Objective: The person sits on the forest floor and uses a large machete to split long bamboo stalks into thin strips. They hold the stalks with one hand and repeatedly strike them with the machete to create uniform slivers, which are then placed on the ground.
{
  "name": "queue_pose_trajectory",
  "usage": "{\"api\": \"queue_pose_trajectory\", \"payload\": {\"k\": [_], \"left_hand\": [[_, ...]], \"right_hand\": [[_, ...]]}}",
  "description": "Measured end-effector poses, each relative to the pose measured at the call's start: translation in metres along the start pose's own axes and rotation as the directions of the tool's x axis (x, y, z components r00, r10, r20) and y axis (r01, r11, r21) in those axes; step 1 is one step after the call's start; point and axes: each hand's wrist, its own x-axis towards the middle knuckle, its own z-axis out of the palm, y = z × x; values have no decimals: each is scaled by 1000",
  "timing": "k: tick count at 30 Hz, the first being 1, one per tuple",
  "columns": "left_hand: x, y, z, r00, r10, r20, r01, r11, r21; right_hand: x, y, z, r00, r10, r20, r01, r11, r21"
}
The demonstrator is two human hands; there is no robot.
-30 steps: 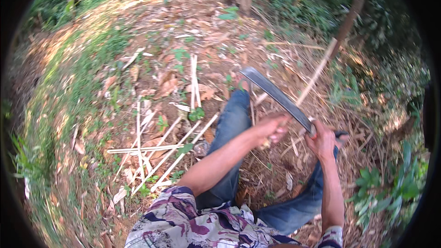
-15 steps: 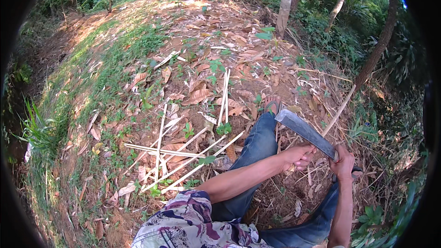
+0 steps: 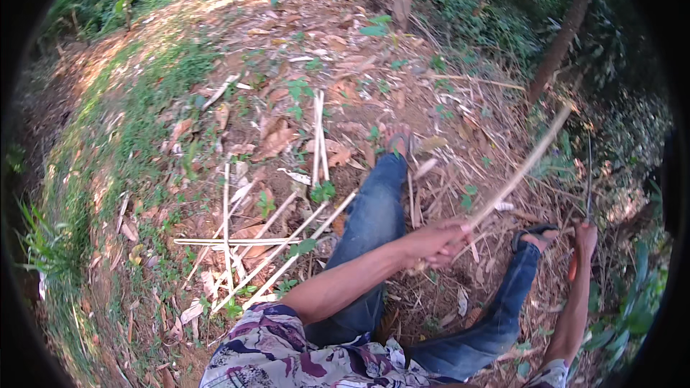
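Observation:
My left hand (image 3: pixel 435 241) is closed round the lower part of a long pale bamboo strip (image 3: pixel 519 174), which slants up to the right and is smeared by motion. Out at the far right, my right hand (image 3: pixel 586 236) grips a machete (image 3: pixel 589 176). Its dark blade points upward and shows nearly edge-on; a bit of orange handle appears below the fist. Blade and strip are apart. Several cut pale strips (image 3: pixel 237 242) lie crossed on the ground left of my legs, and a narrow bundle of strips (image 3: pixel 318 140) lies farther off.
My jeans-covered legs (image 3: pixel 381 205) are spread, with sandals on the feet. Dry leaves (image 3: pixel 277 140) and low green plants cover the sloping soil. Tree trunks (image 3: pixel 568 32) and dense brush rise at the right, and a grass clump (image 3: pixel 43 241) grows at the left.
My right hand has swung the machete away to the right, off the strip. The strip in my left hand now shows more of its length. The view has shifted slightly right.

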Motion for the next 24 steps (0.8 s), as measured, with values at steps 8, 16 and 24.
{"api": "queue_pose_trajectory", "payload": {"k": [8,16,24], "left_hand": [[1,3,-1,909,217,-357,-197,976,92],[18,-3,4,902,36,-429,-2,997,80],[29,-21,-4,665,614,-426,36,543,839]], "right_hand": [[-123,-100,-18,907,-422,-3,421,906,49],[-178,-159,-11,610,-792,16,787,609,101],[-185,-185,-16,615,-764,195,774,632,34]]}}
